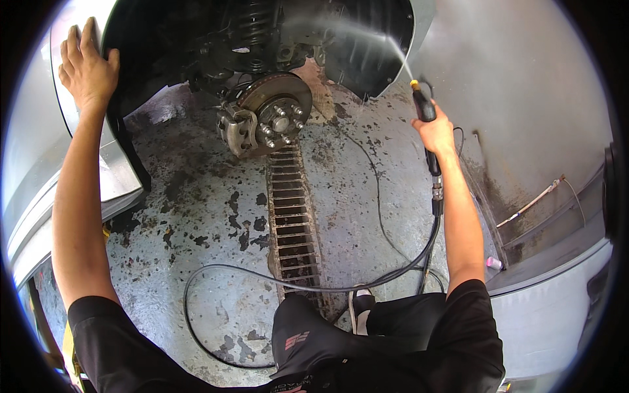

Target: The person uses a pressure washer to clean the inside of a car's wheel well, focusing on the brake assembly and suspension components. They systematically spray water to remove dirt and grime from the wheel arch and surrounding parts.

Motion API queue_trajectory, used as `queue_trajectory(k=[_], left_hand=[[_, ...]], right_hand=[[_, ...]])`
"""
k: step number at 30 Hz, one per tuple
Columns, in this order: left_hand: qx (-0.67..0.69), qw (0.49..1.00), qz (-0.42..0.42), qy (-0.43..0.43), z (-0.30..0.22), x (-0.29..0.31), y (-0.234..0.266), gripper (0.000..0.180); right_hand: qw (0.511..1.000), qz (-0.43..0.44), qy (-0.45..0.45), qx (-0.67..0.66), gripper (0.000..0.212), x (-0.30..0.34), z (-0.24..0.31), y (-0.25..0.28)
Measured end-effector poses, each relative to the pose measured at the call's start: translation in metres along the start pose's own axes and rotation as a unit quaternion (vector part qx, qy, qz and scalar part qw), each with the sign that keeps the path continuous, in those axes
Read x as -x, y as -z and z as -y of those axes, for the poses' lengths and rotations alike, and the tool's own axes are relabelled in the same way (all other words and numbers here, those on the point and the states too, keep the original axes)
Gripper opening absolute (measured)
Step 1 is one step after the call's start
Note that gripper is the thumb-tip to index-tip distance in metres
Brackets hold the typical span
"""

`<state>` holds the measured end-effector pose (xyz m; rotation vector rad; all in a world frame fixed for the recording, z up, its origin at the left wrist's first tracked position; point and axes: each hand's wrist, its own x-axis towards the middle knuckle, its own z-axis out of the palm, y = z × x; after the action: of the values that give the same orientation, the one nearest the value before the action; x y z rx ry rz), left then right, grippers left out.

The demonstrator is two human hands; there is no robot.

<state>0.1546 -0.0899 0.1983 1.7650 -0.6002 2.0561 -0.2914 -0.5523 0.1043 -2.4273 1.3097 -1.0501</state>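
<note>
In my right hand [436, 131] is a black pressure washer gun [424, 108] with a yellow nozzle tip. White spray [395, 49] leaves it toward the upper left, into the dark wheel well [367, 59]. My left hand [88, 69] lies with fingers spread on the light-coloured car body [64, 98], at the left edge of the wheel arch. Between my hands, farther off, stands a bare brake disc [298, 98] with wheel studs around its hub [280, 123]. A brake caliper [237, 128] sits on its left side, and a coil spring [254, 26] shows above.
A black hose [314, 288] runs from the gun and loops over the floor near my knees. A metal drain grate [291, 209] crosses the worn grey floor [216, 209]. On the right are a stained wall [524, 98], a thin wand [531, 204] and a pink-topped object [494, 262].
</note>
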Motion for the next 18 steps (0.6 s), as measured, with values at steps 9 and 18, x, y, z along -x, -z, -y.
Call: queue_trajectory(k=[9,18], left_hand=[[-0.004,1.0,-0.002,-0.002,0.0,0.003,-0.002,0.081],[-0.006,1.0,-0.001,-0.005,0.0,0.0,-0.002,0.082]], right_hand=[[0.984,0.162,-0.06,0.048,0.048,0.021,-0.027,-0.036],[0.993,0.1,-0.058,-0.021,0.047,0.028,-0.028,-0.08]])
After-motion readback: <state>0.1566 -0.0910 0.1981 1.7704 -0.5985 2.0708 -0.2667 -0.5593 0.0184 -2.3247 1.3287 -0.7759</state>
